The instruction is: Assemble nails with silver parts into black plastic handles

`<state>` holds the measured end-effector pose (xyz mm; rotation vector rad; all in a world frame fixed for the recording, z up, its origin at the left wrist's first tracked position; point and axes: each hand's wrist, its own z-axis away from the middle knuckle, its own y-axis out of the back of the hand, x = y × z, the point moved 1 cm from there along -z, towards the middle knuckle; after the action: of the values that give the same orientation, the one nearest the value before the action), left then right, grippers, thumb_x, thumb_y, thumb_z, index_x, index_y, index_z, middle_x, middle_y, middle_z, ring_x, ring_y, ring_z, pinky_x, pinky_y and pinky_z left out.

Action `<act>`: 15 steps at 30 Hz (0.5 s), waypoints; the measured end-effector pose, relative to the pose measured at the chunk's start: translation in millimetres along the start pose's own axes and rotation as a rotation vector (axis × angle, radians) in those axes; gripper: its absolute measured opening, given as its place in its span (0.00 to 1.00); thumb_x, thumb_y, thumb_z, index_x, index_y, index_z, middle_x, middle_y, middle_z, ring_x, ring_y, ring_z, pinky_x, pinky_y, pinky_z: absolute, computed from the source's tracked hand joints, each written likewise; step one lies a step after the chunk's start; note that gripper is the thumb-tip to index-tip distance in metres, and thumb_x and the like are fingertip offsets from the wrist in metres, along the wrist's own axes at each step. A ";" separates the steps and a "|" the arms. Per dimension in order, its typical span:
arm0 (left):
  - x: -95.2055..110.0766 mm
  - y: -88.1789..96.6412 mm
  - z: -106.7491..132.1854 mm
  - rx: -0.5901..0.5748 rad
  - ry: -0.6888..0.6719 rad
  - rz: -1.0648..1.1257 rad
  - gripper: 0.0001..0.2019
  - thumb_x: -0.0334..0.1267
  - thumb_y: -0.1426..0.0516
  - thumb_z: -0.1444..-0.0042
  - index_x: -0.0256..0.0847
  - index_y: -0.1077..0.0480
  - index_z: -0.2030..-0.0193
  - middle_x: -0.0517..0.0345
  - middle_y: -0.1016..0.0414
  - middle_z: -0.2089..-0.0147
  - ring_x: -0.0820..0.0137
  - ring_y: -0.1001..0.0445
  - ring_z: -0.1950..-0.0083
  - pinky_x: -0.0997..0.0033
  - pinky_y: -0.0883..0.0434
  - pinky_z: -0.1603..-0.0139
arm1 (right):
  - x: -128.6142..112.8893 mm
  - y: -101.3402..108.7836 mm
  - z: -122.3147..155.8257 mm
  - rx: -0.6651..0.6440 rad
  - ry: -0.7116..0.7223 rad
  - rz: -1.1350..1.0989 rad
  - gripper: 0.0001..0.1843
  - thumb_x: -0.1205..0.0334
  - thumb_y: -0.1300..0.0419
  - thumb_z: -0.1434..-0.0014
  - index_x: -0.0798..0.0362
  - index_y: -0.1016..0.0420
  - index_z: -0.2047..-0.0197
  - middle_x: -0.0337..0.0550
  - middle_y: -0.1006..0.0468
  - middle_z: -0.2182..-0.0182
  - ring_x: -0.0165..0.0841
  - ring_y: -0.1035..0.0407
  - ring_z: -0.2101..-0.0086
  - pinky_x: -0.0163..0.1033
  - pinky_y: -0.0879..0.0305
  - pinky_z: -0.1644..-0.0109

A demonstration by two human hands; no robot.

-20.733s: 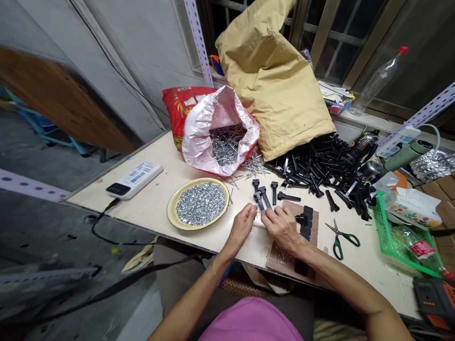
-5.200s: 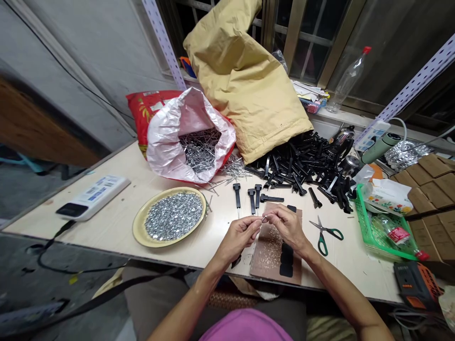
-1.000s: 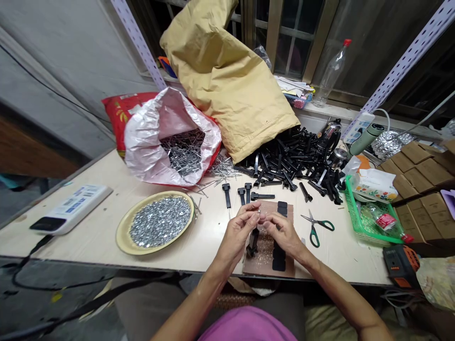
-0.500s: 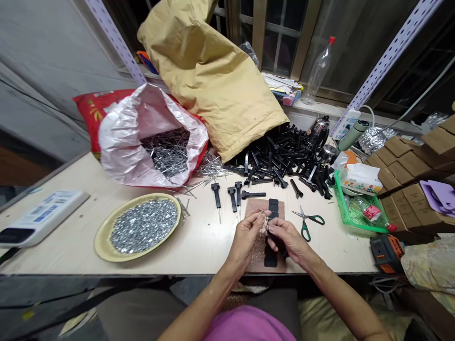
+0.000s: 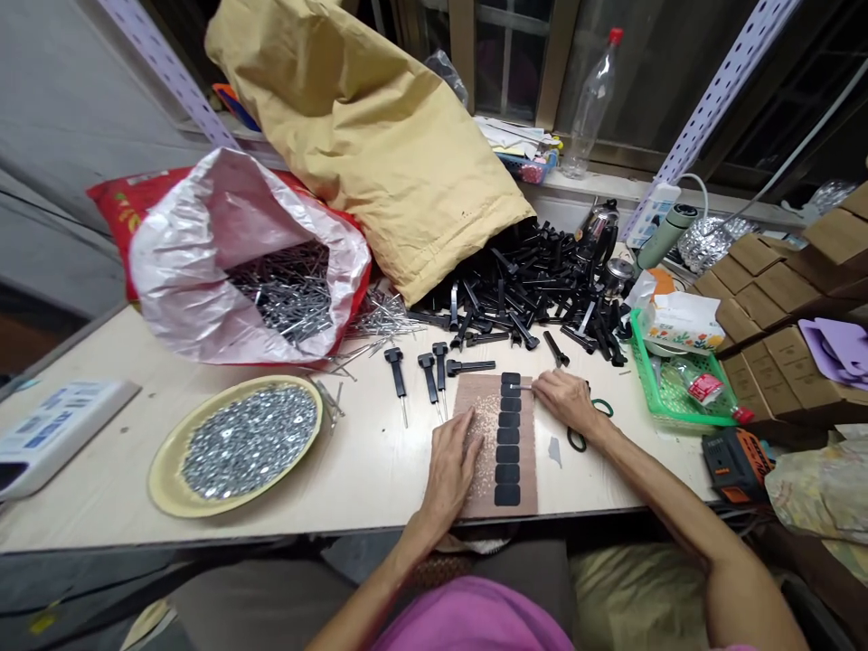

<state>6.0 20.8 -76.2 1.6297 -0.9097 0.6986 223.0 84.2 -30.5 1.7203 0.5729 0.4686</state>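
Note:
My left hand (image 5: 451, 470) rests on the left side of a brown board (image 5: 527, 457), its fingers stretched and apart, holding nothing. Tiny pale bits (image 5: 485, 443) are scattered over the board beside those fingers. A column of black rounded pads (image 5: 507, 452) runs down the board's right part. At the board's upper right edge, my right hand (image 5: 564, 398) is closed on a thin silvery piece (image 5: 521, 387), which points left across one of the upper pads; its exact kind is unclear. Green-and-black scissors (image 5: 576, 441) lie partly hidden under my right hand. A small grey scrap (image 5: 555, 451) is right of the board.
Left stands a yellow bowl (image 5: 163, 484) of small metal pieces, near an open red-and-white bag (image 5: 176, 262) of metal pins. Black plastic parts (image 5: 502, 298) spill from a large paper sack (image 5: 400, 163). A green basket (image 5: 651, 398) and cardboard boxes (image 5: 766, 380) are at right.
My hands, together over the board before, have parted. The left now lies on the board; the right has moved up and right over the scissors. The grey scrap now shows. The view has shifted.

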 end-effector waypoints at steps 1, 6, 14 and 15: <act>-1.3 0.2 -0.1 0.004 -0.001 -0.005 0.19 0.43 0.53 0.38 0.43 0.36 0.42 0.47 0.29 0.49 0.59 0.34 0.47 0.52 0.34 0.47 | -7.3 0.7 12.0 -0.018 0.105 -0.040 0.17 0.69 0.54 0.34 0.54 0.27 0.69 0.42 0.27 0.74 0.30 0.40 0.73 0.36 0.52 0.73; -3.6 0.2 -1.1 0.028 -0.036 -0.048 0.19 0.40 0.54 0.37 0.43 0.37 0.41 0.47 0.29 0.49 0.60 0.33 0.48 0.55 0.33 0.48 | -25.1 9.4 43.9 -0.058 0.429 -0.196 0.16 0.67 0.55 0.33 0.51 0.27 0.66 0.40 0.26 0.73 0.29 0.40 0.74 0.37 0.53 0.74; -4.7 -2.2 -1.1 0.034 -0.119 -0.123 0.19 0.38 0.54 0.38 0.43 0.38 0.41 0.46 0.29 0.49 0.60 0.32 0.49 0.54 0.34 0.49 | -7.9 -2.7 8.0 -0.024 0.119 -0.156 0.20 0.70 0.56 0.34 0.52 0.28 0.71 0.41 0.31 0.77 0.30 0.42 0.75 0.36 0.53 0.76; -4.7 -1.9 -1.2 0.033 -0.117 -0.131 0.19 0.38 0.54 0.38 0.43 0.38 0.41 0.46 0.29 0.49 0.60 0.32 0.49 0.53 0.34 0.48 | -15.5 -2.2 15.7 -0.040 0.249 -0.171 0.20 0.71 0.57 0.34 0.52 0.28 0.71 0.40 0.31 0.77 0.30 0.42 0.75 0.36 0.53 0.76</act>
<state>5.1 23.2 -80.8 1.7571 -0.8694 0.5357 219.6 63.0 -36.2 1.5698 0.8769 0.5718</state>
